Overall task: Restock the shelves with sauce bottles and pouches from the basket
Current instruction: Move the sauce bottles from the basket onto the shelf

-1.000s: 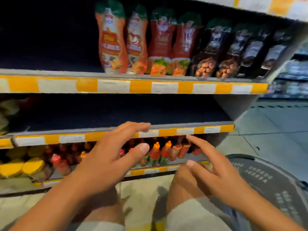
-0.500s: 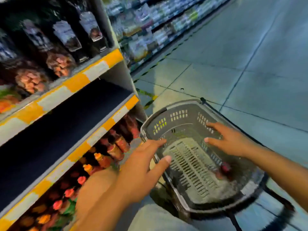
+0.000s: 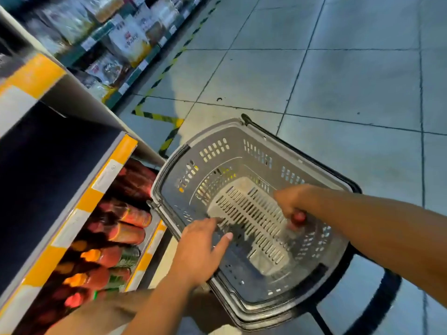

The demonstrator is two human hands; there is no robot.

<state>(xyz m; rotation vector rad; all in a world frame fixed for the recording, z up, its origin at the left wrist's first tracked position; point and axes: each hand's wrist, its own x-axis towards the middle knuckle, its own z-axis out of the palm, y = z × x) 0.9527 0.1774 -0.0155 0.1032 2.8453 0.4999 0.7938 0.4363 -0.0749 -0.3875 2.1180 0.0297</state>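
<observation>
A grey plastic basket stands on the floor to the right of the shelves. Inside it my right hand curls around a small red-capped sauce bottle near the basket's right wall; most of the bottle is hidden by my fingers. My left hand hovers over the basket's near-left rim with fingers spread and holds nothing. Red and orange-capped sauce bottles fill the lowest shelf at the left. The dark shelf above them looks bare.
Yellow and white price strips edge the shelves. The basket's black handles lie folded down around it. More stocked shelves run along the aisle at the top left. Grey floor tiles spread to the right.
My view has swung from the shelves down to the basket. My right hand has dropped into the basket and closed on the red-capped bottle. My left hand has moved over the basket's rim.
</observation>
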